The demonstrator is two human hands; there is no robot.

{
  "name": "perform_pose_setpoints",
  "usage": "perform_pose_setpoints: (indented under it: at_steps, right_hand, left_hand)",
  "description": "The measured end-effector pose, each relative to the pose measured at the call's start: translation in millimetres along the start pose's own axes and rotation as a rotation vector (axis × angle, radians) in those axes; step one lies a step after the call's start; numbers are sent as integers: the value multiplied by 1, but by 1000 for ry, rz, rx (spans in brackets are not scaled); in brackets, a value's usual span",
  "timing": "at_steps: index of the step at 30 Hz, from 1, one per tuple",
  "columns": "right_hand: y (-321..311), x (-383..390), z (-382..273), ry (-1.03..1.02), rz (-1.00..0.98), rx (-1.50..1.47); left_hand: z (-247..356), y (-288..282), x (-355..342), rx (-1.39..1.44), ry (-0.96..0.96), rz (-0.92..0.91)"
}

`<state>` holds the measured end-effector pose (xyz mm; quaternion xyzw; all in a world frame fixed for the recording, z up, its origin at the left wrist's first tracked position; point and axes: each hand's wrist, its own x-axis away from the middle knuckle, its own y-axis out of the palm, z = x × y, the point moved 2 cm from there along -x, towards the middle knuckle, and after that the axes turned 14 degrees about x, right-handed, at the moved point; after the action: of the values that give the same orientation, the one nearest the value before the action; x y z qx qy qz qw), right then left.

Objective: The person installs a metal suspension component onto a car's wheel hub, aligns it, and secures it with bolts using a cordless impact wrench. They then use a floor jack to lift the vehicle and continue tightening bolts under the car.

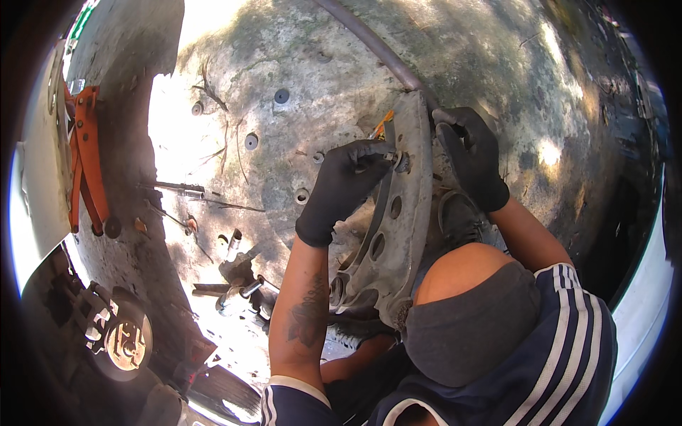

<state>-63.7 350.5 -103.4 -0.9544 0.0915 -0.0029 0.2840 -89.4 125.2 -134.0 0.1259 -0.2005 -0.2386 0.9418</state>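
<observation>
A grey stamped-metal suspension arm [405,206] with several round holes stands tilted between my hands. My left hand [344,181], in a black glove, pinches a small light piece at the arm's upper left side; its kind is too small to tell. On the other side my right hand [472,156], also gloved in black, has its fingers curled by the arm's upper end, near a long dark metal bar [376,46]. Whatever lies in those fingers is hidden. An orange-handled tool [383,124] shows partly behind the arm.
Round washers or bushings [281,96] are scattered on the concrete [305,42]. Sockets [234,241] and other metal tools lie at lower left. An orange jack [87,156] stands beside a vehicle, with a brake disc [128,344] below. A white body panel [643,312] borders the right.
</observation>
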Motion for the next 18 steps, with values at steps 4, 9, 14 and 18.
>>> perform_pose_setpoints:
  at_steps: [4,9,14,18]
  right_hand:
    - [1,0,6,-19,8,-9]
    - [0,-2,4,-79,1,57]
    - [4,-7,-15,-234,7,143]
    - [3,-5,-7,-125,-22,127]
  left_hand:
    - [3,-2,1,-39,-41,-8]
    - [11,1,-1,-366,-250,101]
    - [3,-5,1,-277,212,7]
    - [5,3,4,-15,20,88]
